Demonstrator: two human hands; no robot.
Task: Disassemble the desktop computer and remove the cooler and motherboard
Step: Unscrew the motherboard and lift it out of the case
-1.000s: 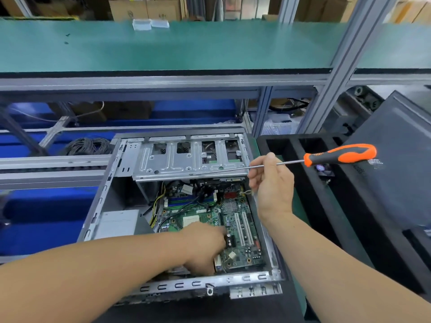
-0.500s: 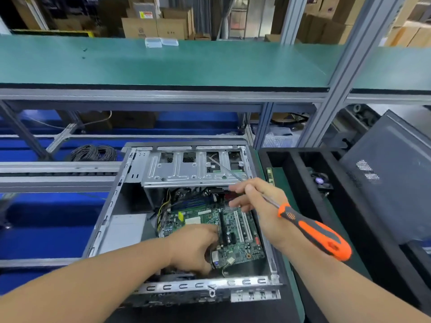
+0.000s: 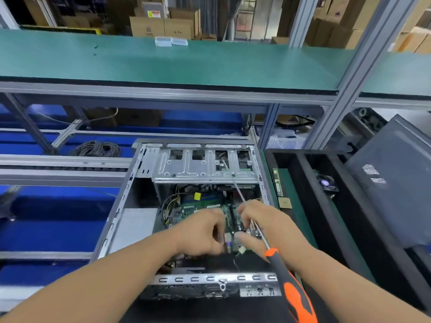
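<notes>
An open desktop case (image 3: 121,217) lies on its side before me, its silver drive cage (image 3: 191,170) at the far end. The green motherboard (image 3: 200,209) sits inside it, partly hidden by both hands. My left hand (image 3: 201,234) reaches into the case and grips the board's near edge. My right hand (image 3: 265,223) is on the board's right part, fingers touching it, while it holds a long screwdriver (image 3: 291,290) with an orange and black handle. The shaft points up over the drive cage. No cooler sits on the board.
A black compartment tray (image 3: 326,206) stands right of the case, holding a small fan (image 3: 326,184), a memory stick (image 3: 277,183) and a chip (image 3: 285,202). A grey side panel (image 3: 391,183) leans at far right. A green shelf (image 3: 186,64) overhangs behind. A cable coil (image 3: 98,149) lies back left.
My right hand swung the screwdriver from level, handle to the right, to handle toward me, and came down onto the motherboard beside my left hand. The left hand stayed in the case.
</notes>
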